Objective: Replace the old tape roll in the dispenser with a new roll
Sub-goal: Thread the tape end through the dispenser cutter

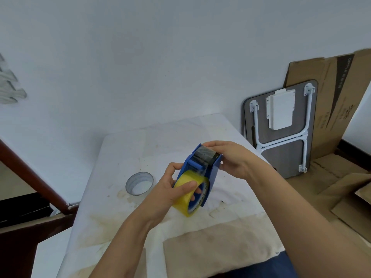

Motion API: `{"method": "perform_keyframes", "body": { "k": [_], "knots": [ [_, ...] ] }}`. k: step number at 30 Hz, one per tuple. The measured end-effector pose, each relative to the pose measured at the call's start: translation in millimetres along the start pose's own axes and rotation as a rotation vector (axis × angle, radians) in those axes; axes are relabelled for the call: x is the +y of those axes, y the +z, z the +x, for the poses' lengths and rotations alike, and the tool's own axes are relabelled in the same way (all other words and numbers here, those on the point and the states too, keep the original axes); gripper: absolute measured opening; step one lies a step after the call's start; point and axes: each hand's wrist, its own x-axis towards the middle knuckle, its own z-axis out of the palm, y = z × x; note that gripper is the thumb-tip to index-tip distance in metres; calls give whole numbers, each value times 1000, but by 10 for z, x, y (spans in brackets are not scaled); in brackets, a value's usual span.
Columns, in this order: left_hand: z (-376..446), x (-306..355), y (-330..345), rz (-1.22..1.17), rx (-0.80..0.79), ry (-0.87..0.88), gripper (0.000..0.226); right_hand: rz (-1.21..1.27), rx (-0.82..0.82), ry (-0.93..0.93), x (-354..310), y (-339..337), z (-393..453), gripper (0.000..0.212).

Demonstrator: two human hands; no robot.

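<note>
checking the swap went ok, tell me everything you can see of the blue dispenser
The blue dispenser looks like hard plastic, with two flat side plates and a crossbar. It is held tilted above the white table. A yellow tape roll sits in its lower end. The left hand grips the roll; the right hand holds the upper end.

We hold the dispenser point(202, 169) above the table point(140, 145), its roll point(188, 194) at the near end; left of it an empty core point(139, 183) stands on the table.

Blue dispenser point(213, 169), yellow roll point(187, 194), grey core point(139, 183), stained white tbl point(140, 141).
</note>
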Motion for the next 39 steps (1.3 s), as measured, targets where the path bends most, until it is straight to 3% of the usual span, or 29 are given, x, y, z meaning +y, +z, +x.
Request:
{"method": "perform_keyframes", "body": {
  "k": [5,9,12,17,22,25,31,36,39],
  "knots": [
    [56,61,-48,-180,87,56,44,-99,-91,-123,60,99,-75,54],
    [64,96,-94,-127,99,65,48,-313,-91,-216,14,137,-98,66],
    [58,89,-98,-102,102,66,52,-286,-85,-251,-37,118,-67,74],
    [65,56,-87,-152,117,59,52,-286,-238,-265,13,126,-120,64],
    [99,59,-3,-270,143,29,44,-130,-402,-136,129,64,-100,59],
    [187,108,69,-374,214,5,28,-130,-330,-181,260,136,-63,64],
    [367,139,110,-264,349,-45,32,-106,-171,-277,312,214,24,72],
    [393,99,-12,167,318,-86,51,-201,-83,-263,322,136,80,74],
    [397,103,-69,246,232,-98,56,-341,-18,-217,320,76,124,82]
  ]
}}
